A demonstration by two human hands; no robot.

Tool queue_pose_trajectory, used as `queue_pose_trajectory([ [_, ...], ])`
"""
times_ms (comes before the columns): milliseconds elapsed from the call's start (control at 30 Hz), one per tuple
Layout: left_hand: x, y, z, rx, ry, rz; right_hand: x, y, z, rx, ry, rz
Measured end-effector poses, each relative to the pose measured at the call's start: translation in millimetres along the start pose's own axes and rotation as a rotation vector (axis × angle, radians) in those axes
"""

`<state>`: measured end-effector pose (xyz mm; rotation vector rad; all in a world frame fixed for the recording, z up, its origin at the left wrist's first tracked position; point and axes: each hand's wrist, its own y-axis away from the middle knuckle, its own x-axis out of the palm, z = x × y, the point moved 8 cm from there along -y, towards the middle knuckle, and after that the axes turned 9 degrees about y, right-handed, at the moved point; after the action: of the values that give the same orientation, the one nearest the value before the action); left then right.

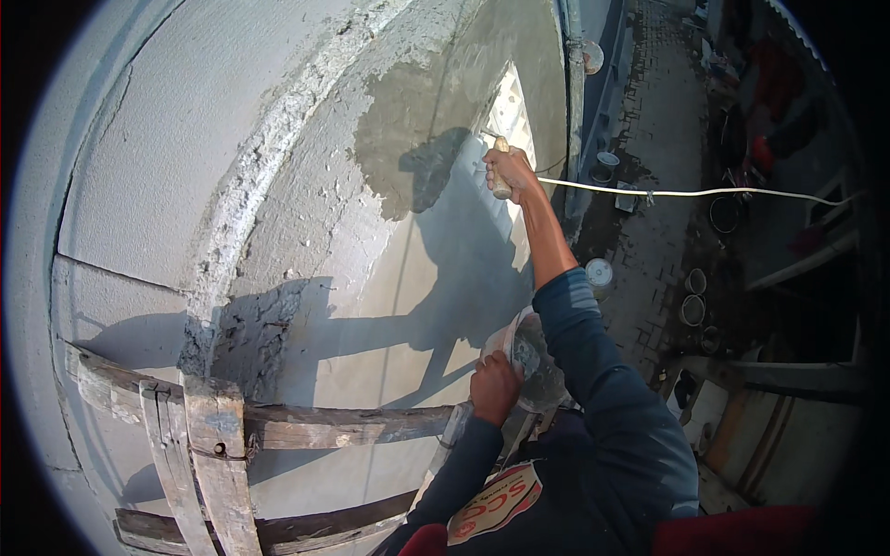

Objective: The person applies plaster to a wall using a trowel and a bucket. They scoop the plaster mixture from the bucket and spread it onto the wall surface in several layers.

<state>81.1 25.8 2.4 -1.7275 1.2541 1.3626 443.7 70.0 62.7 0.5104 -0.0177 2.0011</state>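
My right hand (512,174) is wrapped round the wooden handle of a plastering trowel (508,107), reaching up against the wall. Sunlight glares off the upper part of its blade, and the lower part lies in shade. Around it stretches smooth grey plaster (408,120), darker and damp-looking towards the top. Close to my body, my left hand (496,389) grips the rim of a bucket (512,334). Wet grey mortar (527,354) shows inside, partly hidden by my right sleeve.
Weathered scaffold planks (352,426) cross in front of the wall at lower left. A rough concrete ridge (269,139) runs up the wall. One pale cord (686,193) stretches off to the right. Far below, a paved alley (649,120) holds several buckets, including a white-topped one (599,272).
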Motion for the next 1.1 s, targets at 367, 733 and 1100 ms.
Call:
queue_pose_trajectory([
  [367,-1,-2,5,0.018,-0.030,-0.049,36,41,20,-0.068,0.005,0.063],
  [733,-5,2,12,-0.011,0.000,-0.062,36,26,23,-0.043,-0.134,0.214],
  [1100,-6,0,9,-0.008,-0.016,-0.066,37,-41,45,0.001,0.149,0.086],
])
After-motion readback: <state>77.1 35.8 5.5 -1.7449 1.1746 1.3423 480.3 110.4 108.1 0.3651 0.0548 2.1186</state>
